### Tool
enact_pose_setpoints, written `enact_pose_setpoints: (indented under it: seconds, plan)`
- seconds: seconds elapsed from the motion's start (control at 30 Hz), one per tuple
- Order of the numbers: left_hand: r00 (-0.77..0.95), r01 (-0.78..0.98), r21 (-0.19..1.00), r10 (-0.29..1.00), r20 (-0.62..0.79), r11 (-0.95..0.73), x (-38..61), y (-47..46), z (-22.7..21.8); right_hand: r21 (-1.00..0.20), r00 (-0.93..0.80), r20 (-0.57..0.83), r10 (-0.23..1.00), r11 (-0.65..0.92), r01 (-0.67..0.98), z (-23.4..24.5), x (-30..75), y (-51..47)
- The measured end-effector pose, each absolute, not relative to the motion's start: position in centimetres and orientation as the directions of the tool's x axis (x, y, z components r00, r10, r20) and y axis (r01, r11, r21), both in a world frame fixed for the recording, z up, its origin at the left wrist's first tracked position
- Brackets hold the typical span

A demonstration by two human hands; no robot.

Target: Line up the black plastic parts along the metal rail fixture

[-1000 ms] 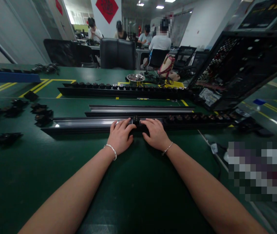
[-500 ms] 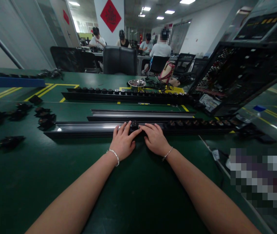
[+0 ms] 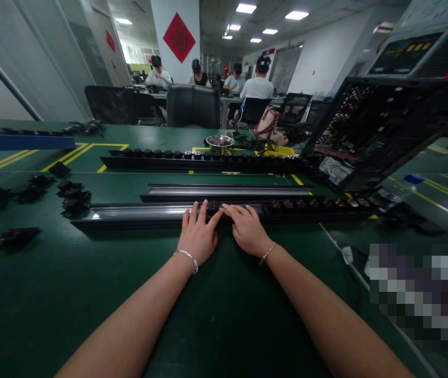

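Observation:
A small black module (image 3: 212, 205), which looks like a socket insert, sits in the long black channel rail (image 3: 141, 212) in front of me. My left hand (image 3: 198, 236) has its index finger and thumb on either side of the module, its other fingers spread over the rail. My right hand (image 3: 249, 229) rests at the module's right side, index fingertip by the left thumb, fingers stretched and thumb apart. Several similar modules (image 3: 298, 203) line the rail's right part. Part of the held module is hidden by my fingers.
A second rail (image 3: 227, 191) lies behind, and a filled rail (image 3: 200, 161) farther back. Loose black modules (image 3: 74, 198) lie left. A metal bowl (image 3: 219, 140) stands at the back. On the right are an open computer case (image 3: 350, 131) and cables. People sit beyond the chairs.
The view has tilted up slightly, so the scene sits lower. Both hands stay at the module, with at most a slight shift left.

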State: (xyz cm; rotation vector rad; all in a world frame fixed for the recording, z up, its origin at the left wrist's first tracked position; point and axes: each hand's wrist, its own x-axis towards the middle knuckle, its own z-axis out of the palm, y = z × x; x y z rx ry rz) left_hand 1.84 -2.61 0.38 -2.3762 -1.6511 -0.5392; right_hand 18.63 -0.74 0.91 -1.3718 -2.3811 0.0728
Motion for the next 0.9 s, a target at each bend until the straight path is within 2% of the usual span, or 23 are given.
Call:
enact_pose_setpoints:
  seconds: [0.47, 0.9]
  plan:
    - [0.296, 0.947, -0.001, 0.87, 0.394, -0.322, 1.96, -2.92, 0.42, -0.059, -0.429, 0.372, 0.823, 0.483, 0.874, 0.54, 19.06, -0.95]
    - [0.185, 0.977, 0.023, 0.904, 0.387, -0.21, 2.19, -3.24, 0.6, -0.05, -0.428, 0.364, 0.827, 0.477, 0.878, 0.68, 19.05, -0.94]
